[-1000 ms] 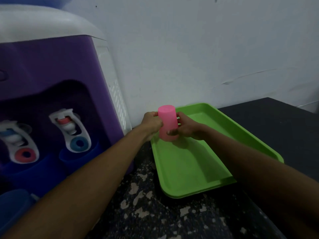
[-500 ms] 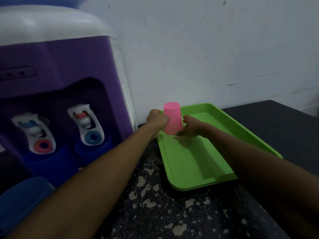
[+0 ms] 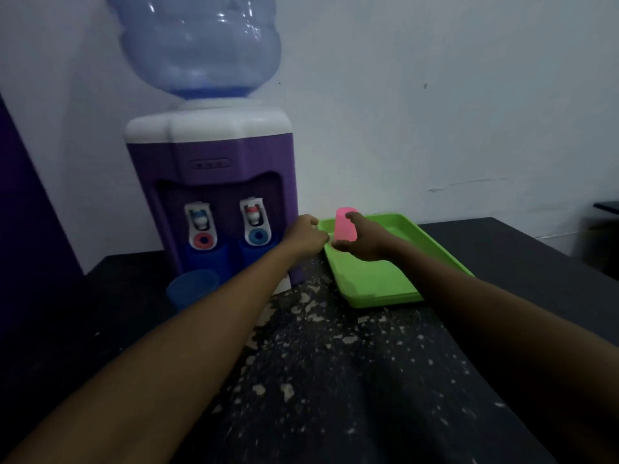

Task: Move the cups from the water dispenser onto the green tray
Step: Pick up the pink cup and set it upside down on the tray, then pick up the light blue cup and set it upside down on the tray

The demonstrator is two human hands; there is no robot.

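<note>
One pink plastic cup (image 3: 345, 227) stands upside down on the single bright green rectangular plastic tray (image 3: 395, 262). Three blue plastic cups show: one under the left tap (image 3: 206, 257), one under the right tap (image 3: 252, 252), and one on the dark speckled surface (image 3: 335, 363) in front (image 3: 191, 288). There is one purple and white water dispenser (image 3: 214, 155), carrying one clear blue water bottle (image 3: 197, 45) and two taps. Two hands are in view, the left (image 3: 306, 237) and the right (image 3: 363, 241).

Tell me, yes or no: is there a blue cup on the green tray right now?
No: the green tray carries only the pink cup, while the blue cups sit by the water dispenser.
</note>
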